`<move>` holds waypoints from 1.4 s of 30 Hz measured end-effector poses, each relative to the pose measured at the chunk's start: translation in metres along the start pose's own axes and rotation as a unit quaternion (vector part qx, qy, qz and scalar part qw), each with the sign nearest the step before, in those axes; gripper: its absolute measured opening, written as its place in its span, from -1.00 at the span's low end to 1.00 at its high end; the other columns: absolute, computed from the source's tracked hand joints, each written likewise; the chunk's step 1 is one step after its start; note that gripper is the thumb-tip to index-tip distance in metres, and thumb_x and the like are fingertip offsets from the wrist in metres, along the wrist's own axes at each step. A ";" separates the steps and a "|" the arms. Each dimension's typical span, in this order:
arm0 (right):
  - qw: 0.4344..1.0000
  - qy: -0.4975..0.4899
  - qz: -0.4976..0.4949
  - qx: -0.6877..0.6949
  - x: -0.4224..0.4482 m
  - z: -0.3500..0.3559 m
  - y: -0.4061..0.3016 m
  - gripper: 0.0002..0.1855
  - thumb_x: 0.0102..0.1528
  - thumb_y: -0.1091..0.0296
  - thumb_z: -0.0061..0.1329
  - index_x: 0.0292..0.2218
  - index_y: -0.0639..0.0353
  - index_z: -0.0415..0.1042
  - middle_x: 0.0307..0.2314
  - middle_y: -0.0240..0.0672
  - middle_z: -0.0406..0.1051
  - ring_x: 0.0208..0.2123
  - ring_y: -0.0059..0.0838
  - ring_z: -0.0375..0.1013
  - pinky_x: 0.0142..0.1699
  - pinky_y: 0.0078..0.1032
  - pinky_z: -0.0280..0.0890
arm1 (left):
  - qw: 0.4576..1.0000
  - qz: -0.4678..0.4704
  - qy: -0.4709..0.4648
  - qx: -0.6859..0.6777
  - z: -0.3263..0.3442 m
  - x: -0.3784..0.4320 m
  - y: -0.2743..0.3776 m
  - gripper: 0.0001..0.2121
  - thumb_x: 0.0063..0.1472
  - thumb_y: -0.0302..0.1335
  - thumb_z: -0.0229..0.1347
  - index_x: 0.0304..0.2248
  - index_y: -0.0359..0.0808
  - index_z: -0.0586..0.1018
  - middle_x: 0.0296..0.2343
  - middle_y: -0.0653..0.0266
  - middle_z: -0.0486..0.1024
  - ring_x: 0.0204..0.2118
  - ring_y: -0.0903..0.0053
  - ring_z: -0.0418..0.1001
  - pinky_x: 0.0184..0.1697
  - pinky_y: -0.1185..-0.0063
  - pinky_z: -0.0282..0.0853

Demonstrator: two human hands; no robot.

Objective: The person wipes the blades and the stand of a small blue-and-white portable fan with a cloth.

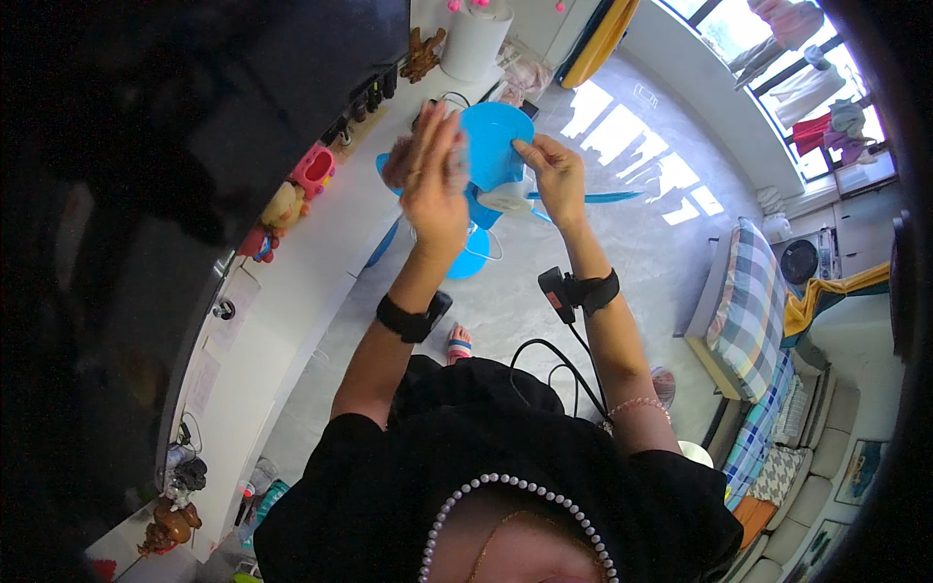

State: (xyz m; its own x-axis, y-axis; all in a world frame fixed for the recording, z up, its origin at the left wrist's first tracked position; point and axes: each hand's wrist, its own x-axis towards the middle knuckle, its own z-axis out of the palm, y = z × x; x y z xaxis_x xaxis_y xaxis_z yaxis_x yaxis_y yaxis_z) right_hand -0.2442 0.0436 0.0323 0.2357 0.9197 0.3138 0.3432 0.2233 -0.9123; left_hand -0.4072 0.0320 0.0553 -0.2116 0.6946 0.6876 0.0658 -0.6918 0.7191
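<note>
A blue fan [499, 131] with broad plastic blades and a white hub [505, 197] stands in front of me. My right hand [557, 175] pinches the edge of its upper blade between thumb and fingers. Another blade, seen edge-on, sticks out to the right beneath that hand. At the left side of the blade is my left hand [436, 171], blurred, its fingers extended upward. A brownish, blurred thing [398, 162] shows beside those fingers; I cannot tell what it is or whether the hand holds it. Below, the round blue base [470, 255] is partly hidden.
A long white cabinet [291, 299] runs along the left, with toys [284, 206], a pink holder [315, 169] and a white cylinder [477, 40] on it. A large dark screen [146, 182] rises behind. To the right are a checked cushion [751, 306] and a sofa [824, 444].
</note>
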 end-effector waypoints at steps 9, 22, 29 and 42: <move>0.995 -0.059 0.015 0.082 -0.003 -0.003 -0.015 -0.86 0.07 0.48 -0.13 -0.40 0.36 0.43 -0.72 -0.48 0.27 -0.68 -0.74 0.20 -0.58 -0.69 0.14 | 0.960 0.128 -0.193 0.159 0.047 -0.031 -0.052 -0.50 0.07 -0.62 -0.09 0.06 -0.21 0.22 0.11 0.20 -0.02 0.17 0.21 -0.11 0.18 0.29 -0.26; 0.992 -0.097 0.057 0.054 0.004 -0.020 -0.023 -0.83 0.04 0.37 -0.04 -0.39 0.30 0.46 -0.63 -0.50 0.34 -0.61 -0.75 0.23 -0.51 -0.73 0.17 | 0.952 0.108 -0.258 0.125 0.055 -0.083 -0.079 -0.51 0.08 -0.68 -0.17 0.06 -0.30 0.19 0.11 0.24 -0.04 0.17 0.34 -0.07 0.18 0.41 -0.12; 0.992 -0.071 0.046 0.097 0.004 -0.021 -0.017 -0.86 0.03 0.36 -0.02 -0.39 0.24 0.47 -0.53 -0.47 0.38 -0.45 -0.70 0.34 -0.28 -0.70 0.29 | 0.913 0.123 -0.364 0.136 0.036 -0.095 -0.086 -0.51 0.04 -0.71 -0.15 0.03 -0.29 0.23 0.06 0.24 0.11 0.14 0.34 0.01 0.17 0.40 -0.07; 0.986 -0.039 0.042 0.158 -0.006 -0.039 0.007 -0.82 0.05 0.35 -0.05 -0.32 0.27 0.45 -0.50 -0.51 0.36 -0.41 -0.72 0.30 -0.22 -0.74 0.20 | 0.964 -0.200 0.003 0.177 -0.101 -0.047 -0.096 -0.73 0.23 -0.50 -0.18 -0.09 -0.30 0.39 -0.20 0.19 0.31 -0.23 0.49 0.29 -0.13 0.60 0.22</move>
State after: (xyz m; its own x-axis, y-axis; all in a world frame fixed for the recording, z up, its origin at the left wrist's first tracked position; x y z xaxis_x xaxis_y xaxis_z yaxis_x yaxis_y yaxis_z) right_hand -0.2078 0.0273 0.0343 0.1764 0.9586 0.2236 0.0230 0.2231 -0.9745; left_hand -0.5024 0.0457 -0.0560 -0.2952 0.8893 0.3493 0.3062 -0.2582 0.9163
